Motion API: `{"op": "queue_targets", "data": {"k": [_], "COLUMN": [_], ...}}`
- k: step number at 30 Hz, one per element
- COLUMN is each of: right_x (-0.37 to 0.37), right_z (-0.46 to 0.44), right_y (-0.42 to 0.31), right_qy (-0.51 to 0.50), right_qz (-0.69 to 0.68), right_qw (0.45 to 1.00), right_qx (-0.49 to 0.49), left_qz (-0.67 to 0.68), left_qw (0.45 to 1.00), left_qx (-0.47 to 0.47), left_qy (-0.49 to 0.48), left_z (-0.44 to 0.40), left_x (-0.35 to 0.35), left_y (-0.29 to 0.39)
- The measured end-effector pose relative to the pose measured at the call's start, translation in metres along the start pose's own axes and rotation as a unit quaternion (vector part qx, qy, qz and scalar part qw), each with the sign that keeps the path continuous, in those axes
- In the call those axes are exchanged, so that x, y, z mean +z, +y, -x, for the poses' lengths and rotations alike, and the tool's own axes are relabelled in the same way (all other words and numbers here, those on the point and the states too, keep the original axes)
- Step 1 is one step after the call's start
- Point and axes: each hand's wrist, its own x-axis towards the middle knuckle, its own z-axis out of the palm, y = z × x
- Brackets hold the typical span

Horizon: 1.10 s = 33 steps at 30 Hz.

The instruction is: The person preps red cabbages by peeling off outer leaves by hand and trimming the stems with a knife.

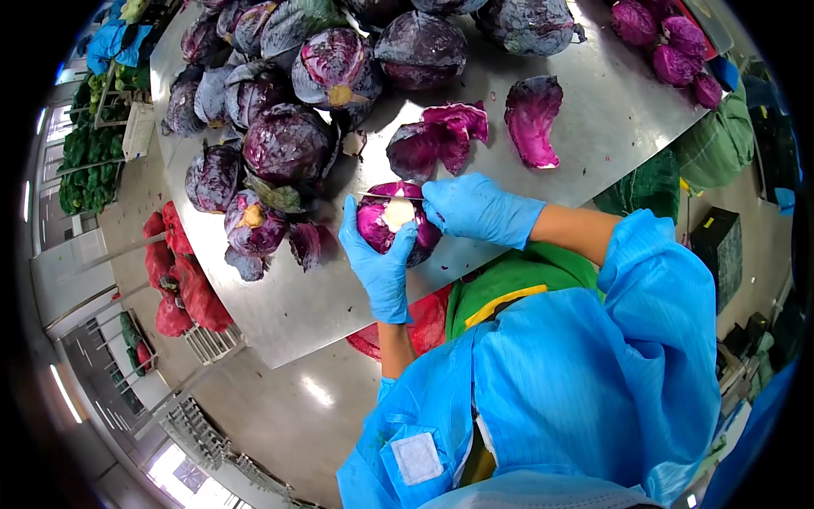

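My left hand [380, 263], in a blue glove, is wrapped round the near left side of a red cabbage [373, 222] at the table's front edge. The cabbage's pale cut stem end faces up. In my gloved right hand [475, 210] is a knife [388, 196], its handle hidden in the closed fingers. Its thin blade lies across the top of the cabbage, beside the white core. Loose purple leaves [437, 140] rest just beyond the cabbage, and a single curved leaf [534, 123] lies farther right.
Many untrimmed red cabbages [288, 144] are heaped on the steel table [314, 310] at the left and back. Several bright trimmed cabbages [678, 51] sit at the back right corner. Red mesh sacks [182, 288] stand beyond the left edge, green sacks [716, 144] beyond the right.
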Motion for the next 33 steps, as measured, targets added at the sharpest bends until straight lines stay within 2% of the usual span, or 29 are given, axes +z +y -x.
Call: {"op": "queue_targets", "data": {"k": [2,4,5,8,10,11,12,13,16,19,20,21,22,24,26,27,28,29,31,33], "right_x": [0.001,0.001,0.001,0.013,0.022,0.022,0.021,0.016,-0.027,0.000,0.016,0.028,0.030,0.020,0.017,0.015,0.015,0.016,0.018,-0.002], "right_z": [-0.001,-0.003,-0.003,-0.001,-0.003,-0.006,-0.009,-0.007,-0.007,-0.011,-0.013,-0.013,-0.008,0.000,0.009,0.015,0.018,0.020,0.030,0.041], "right_y": [0.004,0.015,0.020,0.021,0.028,0.030,0.032,0.035,0.009,0.009,0.014,0.001,-0.003,-0.029,-0.025,-0.021,-0.013,0.001,0.047,0.074], "right_qy": [-0.007,0.047,0.071,0.126,0.087,0.065,0.047,-0.037,-0.060,0.047,0.082,0.152,0.162,0.130,0.145,0.152,0.139,0.153,0.194,0.185], "right_qz": [0.025,0.088,0.118,0.039,-0.119,-0.196,-0.269,-0.343,-0.374,-0.249,-0.207,-0.364,-0.174,-0.118,-0.172,-0.199,-0.280,-0.281,-0.145,0.006], "right_qw": [1.000,0.994,0.987,0.990,0.984,0.962,0.927,0.874,0.859,0.937,0.952,0.898,0.969,0.983,0.973,0.966,0.935,0.919,0.937,0.952], "right_qx": [-0.007,-0.055,-0.079,-0.052,0.104,0.181,0.256,0.341,0.344,0.242,0.211,0.194,0.067,0.043,0.055,0.063,0.167,0.232,0.251,0.245], "left_qz": [-0.028,-0.060,-0.033,-0.010,-0.015,-0.023,-0.032,-0.029,-0.104,-0.113,-0.121,-0.127,-0.134,-0.229,-0.228,-0.121,-0.011,0.100,0.201,0.269], "left_qw": [0.999,0.997,0.999,0.999,0.998,0.997,0.995,0.996,0.988,0.988,0.989,0.988,0.987,0.966,0.966,0.988,0.995,0.988,0.969,0.948], "left_qx": [0.023,0.050,0.037,0.033,0.042,0.056,0.075,0.071,0.111,0.102,0.089,0.075,0.060,0.069,0.087,0.043,-0.001,-0.042,-0.101,-0.144], "left_qy": [0.009,0.014,0.015,0.032,0.040,0.045,0.050,0.046,0.030,-0.015,0.007,0.032,0.059,0.096,0.081,0.091,0.099,0.108,0.099,0.088], "left_z": [0.001,-0.001,0.001,0.005,0.011,0.015,0.016,0.018,0.014,0.015,0.018,0.023,0.027,0.032,0.034,0.038,0.043,0.047,0.052,0.053], "left_x": [0.005,0.011,0.012,0.012,0.011,0.010,0.010,0.008,-0.001,-0.016,-0.017,-0.015,-0.012,-0.004,-0.019,-0.020,-0.021,-0.022,-0.032,-0.041], "left_y": [0.003,0.004,0.008,0.000,0.001,-0.002,-0.004,-0.003,0.000,0.005,0.007,0.009,0.011,0.012,0.004,0.001,-0.002,-0.005,-0.018,-0.025]}}
